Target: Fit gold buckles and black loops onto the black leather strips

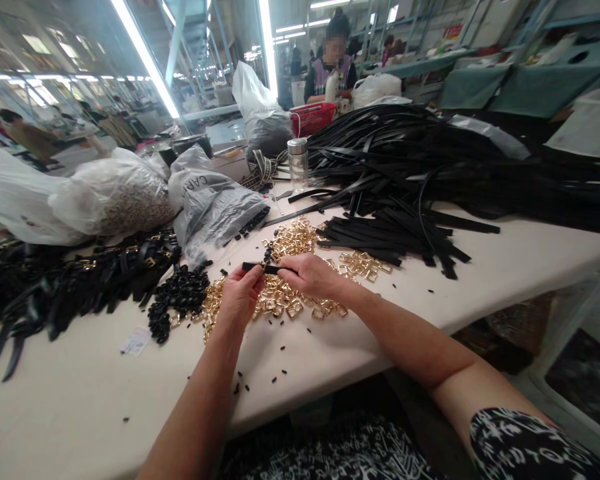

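Both hands hold one short black strap (273, 269) level above a pile of gold buckles (296, 238). My left hand (241, 293) pinches its left part between thumb and fingers. On the strap's right part, the fingers of my right hand (314, 275) are closed. A bit of gold shows on the strap between the hands, too small to make out. Small black loops (177, 297) lie heaped left of my left hand. Cut black straps (380, 237) lie beyond my right hand.
On the pale table (330, 353) stand a glass bottle (298, 167), a grey plastic bag (210, 200) and a large heap of long black straps (405, 147). Finished-looking straps with buckles (85, 273) lie left. A person (331, 67) sits beyond a red basket (313, 119).
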`<state>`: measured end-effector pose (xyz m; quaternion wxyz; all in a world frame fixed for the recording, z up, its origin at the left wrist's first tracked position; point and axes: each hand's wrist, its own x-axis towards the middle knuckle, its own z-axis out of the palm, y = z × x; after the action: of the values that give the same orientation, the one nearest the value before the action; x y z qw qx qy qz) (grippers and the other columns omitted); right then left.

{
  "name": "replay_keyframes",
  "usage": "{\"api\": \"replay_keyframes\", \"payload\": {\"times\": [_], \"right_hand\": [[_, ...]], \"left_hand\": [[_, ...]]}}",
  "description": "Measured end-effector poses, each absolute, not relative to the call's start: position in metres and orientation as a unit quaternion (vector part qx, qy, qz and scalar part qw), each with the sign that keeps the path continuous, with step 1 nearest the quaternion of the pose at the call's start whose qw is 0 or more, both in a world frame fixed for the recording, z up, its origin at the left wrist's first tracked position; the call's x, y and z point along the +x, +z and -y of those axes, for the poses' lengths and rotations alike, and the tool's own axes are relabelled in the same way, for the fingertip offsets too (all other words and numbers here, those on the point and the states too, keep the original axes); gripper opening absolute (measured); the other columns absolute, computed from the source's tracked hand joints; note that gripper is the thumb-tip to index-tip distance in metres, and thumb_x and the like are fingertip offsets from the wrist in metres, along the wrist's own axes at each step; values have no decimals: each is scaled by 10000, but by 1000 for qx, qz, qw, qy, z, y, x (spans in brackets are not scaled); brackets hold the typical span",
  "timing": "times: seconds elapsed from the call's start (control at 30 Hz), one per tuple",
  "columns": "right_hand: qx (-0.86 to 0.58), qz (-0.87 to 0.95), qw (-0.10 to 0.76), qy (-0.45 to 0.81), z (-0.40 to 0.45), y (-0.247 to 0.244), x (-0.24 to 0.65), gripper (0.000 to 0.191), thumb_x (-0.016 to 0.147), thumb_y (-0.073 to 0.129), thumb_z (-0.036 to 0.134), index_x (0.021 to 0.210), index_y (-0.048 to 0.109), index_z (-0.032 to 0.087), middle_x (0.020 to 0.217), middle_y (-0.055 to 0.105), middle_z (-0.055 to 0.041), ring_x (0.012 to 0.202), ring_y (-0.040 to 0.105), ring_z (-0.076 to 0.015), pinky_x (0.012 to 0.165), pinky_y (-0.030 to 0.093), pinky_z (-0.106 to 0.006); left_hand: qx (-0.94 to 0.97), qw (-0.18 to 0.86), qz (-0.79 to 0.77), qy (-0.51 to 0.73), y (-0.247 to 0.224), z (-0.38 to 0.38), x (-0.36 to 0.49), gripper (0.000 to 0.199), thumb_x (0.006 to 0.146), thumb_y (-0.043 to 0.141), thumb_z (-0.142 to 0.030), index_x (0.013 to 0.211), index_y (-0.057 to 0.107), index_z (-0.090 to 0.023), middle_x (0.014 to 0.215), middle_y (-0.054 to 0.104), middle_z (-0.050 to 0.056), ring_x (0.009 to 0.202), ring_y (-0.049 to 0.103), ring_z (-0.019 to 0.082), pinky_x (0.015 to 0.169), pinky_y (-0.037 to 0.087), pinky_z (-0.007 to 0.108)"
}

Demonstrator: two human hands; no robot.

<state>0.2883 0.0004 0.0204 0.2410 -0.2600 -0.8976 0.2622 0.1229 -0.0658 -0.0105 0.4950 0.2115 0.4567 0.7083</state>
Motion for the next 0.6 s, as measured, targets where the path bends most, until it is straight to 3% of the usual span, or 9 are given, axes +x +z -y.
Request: {"api": "replay_keyframes", "payload": {"times": [0.17, 0.33, 0.47, 0.6], "right_hand": [[-251, 903, 251, 242, 2, 16, 284, 205, 885, 489, 229, 704, 559, 161, 636, 528, 13, 588, 397, -99, 581, 261, -230], [-253, 900, 266, 234, 4, 14, 283, 195, 864, 504, 211, 687, 570, 166, 620, 540, 14, 570, 399, -98, 575, 268, -233], [-258, 873, 305, 280, 6, 10, 281, 123, 859, 537, 223, 802, 629, 163, 700, 611, 1, 628, 483, -103, 608, 320, -221], [-283, 847, 329, 309, 4, 9, 282, 126, 848, 575, 240, 771, 637, 162, 676, 606, 12, 614, 487, -94, 598, 330, -216]], "left_hand": [[212, 517, -462, 689, -14, 66, 130, 327, 477, 888, -234, 721, 692, -138, 723, 698, 16, 612, 622, 80, 627, 502, 194], [242, 467, -497, 690, -19, 65, 127, 307, 499, 881, -277, 716, 716, -136, 692, 708, 21, 579, 600, 79, 585, 459, 198], [289, 455, -499, 679, -23, 65, 127, 275, 547, 862, -294, 730, 728, -137, 705, 714, 28, 623, 610, 97, 620, 455, 215], [332, 444, -499, 666, -23, 67, 129, 297, 637, 813, -314, 877, 735, -155, 775, 720, 28, 629, 612, 96, 644, 475, 228]]}}
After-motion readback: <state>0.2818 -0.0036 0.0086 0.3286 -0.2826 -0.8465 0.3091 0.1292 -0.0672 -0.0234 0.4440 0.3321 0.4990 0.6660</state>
